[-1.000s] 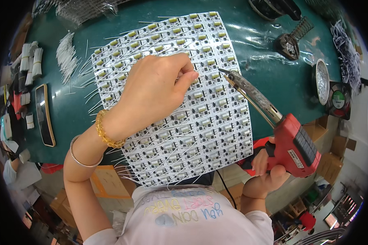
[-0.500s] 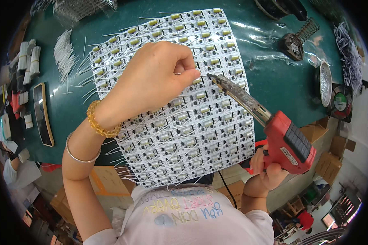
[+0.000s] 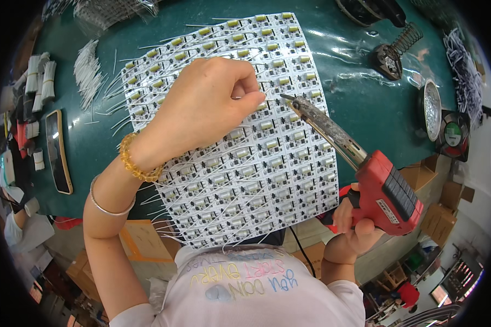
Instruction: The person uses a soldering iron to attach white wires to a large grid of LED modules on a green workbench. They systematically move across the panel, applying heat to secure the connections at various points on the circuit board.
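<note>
A large panel of white circuit boards (image 3: pixel 311 185) lies on the table, rows of yellow-topped cylindrical parts and small black chips on it. Thin white wires trail across its left and middle rows. Over the upper middle, my left hand (image 3: pixel 215 101) is closed in a pinch on a thin white wire, mostly hidden by the fingers. My right hand (image 3: pixel 357 229), at the panel's lower right, is wrapped round the handle of a red pistol-shaped soldering iron (image 3: pixel 390 193). The iron's dark tip points left, a short way right of my left fingertips.
Loose white wires (image 3: pixel 88 73) and a phone (image 3: pixel 58 150) lie left of the panel; bundled wires (image 3: pixel 48 79) sit farther left. On the right stand a coiled iron holder (image 3: pixel 390 60), a metal bowl (image 3: pixel 432 111) and a small black fan (image 3: pixel 454 133). Cardboard boxes (image 3: pixel 439 223) are below.
The soldering iron's tip has drawn slightly right and up, away from my left fingertips. The panel's right side has shifted slightly left. My left hand keeps its pinch almost in place.
</note>
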Demonstrator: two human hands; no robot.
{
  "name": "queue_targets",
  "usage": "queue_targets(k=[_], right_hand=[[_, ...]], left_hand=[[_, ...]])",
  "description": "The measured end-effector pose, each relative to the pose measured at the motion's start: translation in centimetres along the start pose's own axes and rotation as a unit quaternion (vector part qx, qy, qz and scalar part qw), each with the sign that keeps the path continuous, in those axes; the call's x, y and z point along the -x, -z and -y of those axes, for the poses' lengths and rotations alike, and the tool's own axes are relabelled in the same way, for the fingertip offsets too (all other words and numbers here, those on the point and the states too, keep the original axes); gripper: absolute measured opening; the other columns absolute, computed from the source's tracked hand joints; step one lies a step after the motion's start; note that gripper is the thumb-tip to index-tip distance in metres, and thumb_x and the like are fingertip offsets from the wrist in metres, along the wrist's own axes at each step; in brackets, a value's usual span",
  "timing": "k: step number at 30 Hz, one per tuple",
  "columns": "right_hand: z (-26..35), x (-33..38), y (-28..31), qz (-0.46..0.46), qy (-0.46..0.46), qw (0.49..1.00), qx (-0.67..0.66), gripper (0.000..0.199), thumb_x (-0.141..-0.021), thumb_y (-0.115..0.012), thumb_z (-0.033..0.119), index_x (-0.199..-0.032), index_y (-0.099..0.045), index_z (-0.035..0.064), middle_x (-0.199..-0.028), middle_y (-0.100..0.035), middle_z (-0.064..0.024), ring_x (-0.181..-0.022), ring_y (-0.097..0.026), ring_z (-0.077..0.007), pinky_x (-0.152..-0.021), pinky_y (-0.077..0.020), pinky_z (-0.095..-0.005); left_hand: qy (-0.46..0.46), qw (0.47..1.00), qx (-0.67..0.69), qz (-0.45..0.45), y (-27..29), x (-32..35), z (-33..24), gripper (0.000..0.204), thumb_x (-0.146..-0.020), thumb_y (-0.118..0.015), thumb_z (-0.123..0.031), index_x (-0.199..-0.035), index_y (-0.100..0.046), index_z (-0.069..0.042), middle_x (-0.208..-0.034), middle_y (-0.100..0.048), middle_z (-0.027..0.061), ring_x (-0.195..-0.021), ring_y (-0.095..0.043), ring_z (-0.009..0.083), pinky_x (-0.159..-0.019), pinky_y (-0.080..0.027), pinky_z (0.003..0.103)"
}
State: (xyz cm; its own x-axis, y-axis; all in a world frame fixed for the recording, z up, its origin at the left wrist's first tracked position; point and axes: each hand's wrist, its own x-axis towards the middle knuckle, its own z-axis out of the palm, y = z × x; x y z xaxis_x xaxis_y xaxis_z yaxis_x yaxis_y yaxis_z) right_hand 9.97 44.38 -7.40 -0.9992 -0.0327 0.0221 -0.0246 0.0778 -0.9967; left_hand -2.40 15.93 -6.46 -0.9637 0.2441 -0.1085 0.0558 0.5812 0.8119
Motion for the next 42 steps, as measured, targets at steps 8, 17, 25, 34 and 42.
queue_targets(k=[8, 17, 25, 34, 42], right_hand=[[0.8, 0.0, -0.3, -0.030, 0.021, 0.999, 0.008, 0.080, -0.085, -0.060, 0.054, -0.119, -0.040, -0.0159, -0.049, -0.046, -0.0009, -0.038, -0.043, -0.0098, -0.039, -0.0389, -0.0237], [0.3, 0.4, -0.2, -0.053, 0.006, 0.998, -0.022, 0.081, -0.085, -0.059, 0.056, -0.120, -0.039, -0.0144, -0.047, -0.044, 0.0002, -0.037, -0.042, -0.0101, -0.039, -0.0391, -0.0242], [-0.1, 1.0, -0.5, -0.021, -0.013, 0.999, -0.027, 0.078, -0.087, -0.059, 0.054, -0.119, -0.041, -0.0155, -0.049, -0.046, -0.0019, -0.038, -0.043, -0.0098, -0.038, -0.0374, -0.0233], [-1.1, 1.3, 0.4, 0.007, -0.004, 0.999, -0.048, 0.069, -0.087, -0.062, 0.048, -0.113, -0.044, -0.0124, -0.050, -0.047, -0.0027, -0.039, -0.044, -0.0111, -0.038, -0.0378, -0.0243], [-0.5, 1.1, -0.3, -0.007, 0.009, 1.000, -0.020, 0.072, -0.084, -0.065, 0.049, -0.112, -0.044, -0.0142, -0.050, -0.048, -0.0028, -0.037, -0.042, -0.0105, -0.036, -0.0365, -0.0239]], left_hand=[[-0.038, 0.998, -0.039, 0.038, 2.4, 0.9, -1.5, 0.006, -0.084, -0.062, -0.003, -0.082, -0.062, 0.003, -0.062, -0.062, 0.0033, -0.051, -0.053, 0.0040, -0.046, -0.041, 0.020], [-0.040, 0.994, -0.080, -0.056, -1.8, 2.6, -1.6, 0.010, -0.084, -0.064, -0.007, -0.078, -0.060, -0.002, -0.056, -0.059, 0.0050, -0.044, -0.053, 0.0099, -0.042, -0.037, 0.024], [-0.058, 0.982, -0.134, -0.121, -3.8, 3.2, -1.1, 0.011, -0.082, -0.066, -0.007, -0.077, -0.058, -0.003, -0.057, -0.060, 0.0061, -0.043, -0.054, 0.0144, -0.043, -0.040, 0.026], [-0.101, 0.968, -0.165, -0.160, -4.3, 3.2, -0.9, 0.014, -0.079, -0.066, -0.003, -0.073, -0.053, -0.005, -0.053, -0.054, 0.0028, -0.044, -0.053, 0.0135, -0.042, -0.040, 0.027], [-0.101, 0.966, -0.170, -0.167, -4.4, 3.1, -0.9, 0.015, -0.078, -0.066, -0.004, -0.071, -0.053, -0.006, -0.052, -0.052, 0.0023, -0.042, -0.050, 0.0138, -0.041, -0.038, 0.027]])
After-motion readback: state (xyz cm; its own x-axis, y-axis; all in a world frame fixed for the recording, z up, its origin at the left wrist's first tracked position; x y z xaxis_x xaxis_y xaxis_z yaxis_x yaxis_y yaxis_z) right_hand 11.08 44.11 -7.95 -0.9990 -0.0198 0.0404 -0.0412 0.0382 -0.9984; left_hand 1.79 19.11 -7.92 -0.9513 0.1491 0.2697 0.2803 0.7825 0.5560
